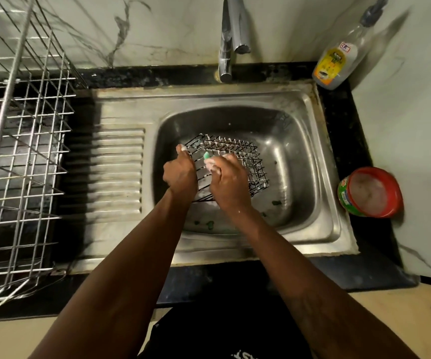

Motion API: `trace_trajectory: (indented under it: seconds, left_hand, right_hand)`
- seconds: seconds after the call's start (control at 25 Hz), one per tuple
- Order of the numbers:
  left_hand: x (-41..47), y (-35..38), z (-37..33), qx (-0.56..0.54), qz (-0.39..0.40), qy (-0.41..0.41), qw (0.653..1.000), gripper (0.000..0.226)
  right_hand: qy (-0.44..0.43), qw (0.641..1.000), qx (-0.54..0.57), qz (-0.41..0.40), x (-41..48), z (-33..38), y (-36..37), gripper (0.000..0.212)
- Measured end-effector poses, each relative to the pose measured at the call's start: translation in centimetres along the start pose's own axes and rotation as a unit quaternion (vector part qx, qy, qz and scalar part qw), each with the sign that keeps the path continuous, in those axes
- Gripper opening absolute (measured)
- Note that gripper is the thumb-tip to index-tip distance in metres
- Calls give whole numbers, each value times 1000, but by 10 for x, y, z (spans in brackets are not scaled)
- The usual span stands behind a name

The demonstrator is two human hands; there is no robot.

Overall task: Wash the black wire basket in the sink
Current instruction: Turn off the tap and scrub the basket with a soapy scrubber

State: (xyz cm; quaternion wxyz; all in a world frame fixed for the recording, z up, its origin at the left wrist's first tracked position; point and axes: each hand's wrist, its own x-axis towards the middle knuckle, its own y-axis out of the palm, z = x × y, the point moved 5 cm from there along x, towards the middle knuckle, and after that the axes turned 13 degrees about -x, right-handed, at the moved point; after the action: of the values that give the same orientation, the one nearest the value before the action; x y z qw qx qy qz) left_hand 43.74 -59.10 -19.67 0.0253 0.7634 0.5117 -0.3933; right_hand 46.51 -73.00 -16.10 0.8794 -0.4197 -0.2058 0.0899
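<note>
**Two hands working on the wire basket down in the sink bowl**

Nearest the camera, two bare forearms are reaching forward over the dark counter edge (364, 275) and down into the sink (320, 224). The left hand (180, 174) is gripping the left side of the black wire basket (242, 156), its fingers closed around the wires and a foamy fingertip sticking up at the basket's near-left corner. Just beside it, the right hand (228, 182) is closing on a green sponge (207, 156) and pressing it against the top wires of the basket; white suds are covering those fingers. The two hands are sitting close together, nearly touching.

The basket is resting tilted inside the steel bowl, toward its left half, with suds clinging along its far rim. Small green scraps (210, 224) are lying on the bowl floor near the front wall.

To the left of the bowl, the ribbed drainboard (115, 172) is catching the light, and further left a silver dish rack (20, 156) is standing on the counter. To the right, a red-rimmed tub (370, 193) of soap is sitting on the dark counter beside the sink.

Farther back, a chrome tap (228, 40) is rising behind the bowl against the marbled wall (157, 27), and a clear bottle with a yellow label (341, 55) is standing in the far right corner.
</note>
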Motion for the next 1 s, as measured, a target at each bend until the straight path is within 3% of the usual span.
trace_trajectory:
  seconds: [0.2,0.4,0.6,0.72,0.84,1.0]
  left_hand:
    - [-8,0,-1,-30,-9,8,999,75]
    - [-13,-5,2,-37,-7,9,999,74]
    - [-33,-1,-15,-43,-14,68,997,75]
    - [-41,-2,-17,-51,-27,75,996,72]
    - [-50,0,-20,-38,-15,109,993,74]
    - [-57,-1,-23,-18,1,158,987,75]
  right_hand:
    - [17,999,-8,43,69,4,6,25]
    - [-115,991,-17,60,37,21,-1,29]
    - [-2,1000,-4,-31,77,23,-16,26]
    - [-30,993,-99,65,95,29,-10,22]
    - [-60,962,-194,180,112,45,-5,15]
    - [-122,937,-220,242,113,59,4,11]
